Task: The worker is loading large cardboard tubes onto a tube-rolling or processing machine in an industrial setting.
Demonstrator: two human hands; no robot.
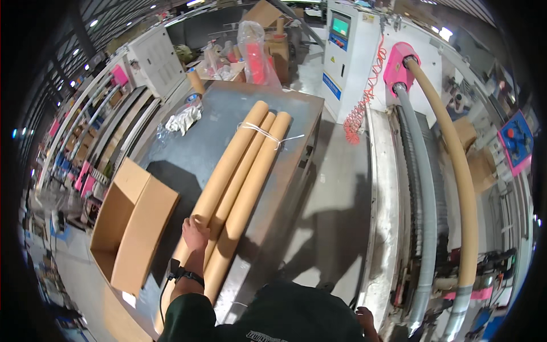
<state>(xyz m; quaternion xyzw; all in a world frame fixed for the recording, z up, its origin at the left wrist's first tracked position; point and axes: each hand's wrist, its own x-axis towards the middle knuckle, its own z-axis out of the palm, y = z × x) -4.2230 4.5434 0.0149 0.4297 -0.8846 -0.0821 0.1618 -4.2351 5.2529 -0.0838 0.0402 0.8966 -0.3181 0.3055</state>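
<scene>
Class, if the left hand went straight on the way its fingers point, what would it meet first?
The leftmost cardboard tube: the left hand already appears to rest on it. Beyond, the line seems to cross bare tabletop, though depth is unclear.

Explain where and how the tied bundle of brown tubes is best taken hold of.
Probably by both outer sides around mid-length, coming from above: the bundle is long, so its middle should balance best, and its tubes lie side by side on the table, their rounded outer flanks exposed. The white cord near the far end looks a poorer hold.
</scene>
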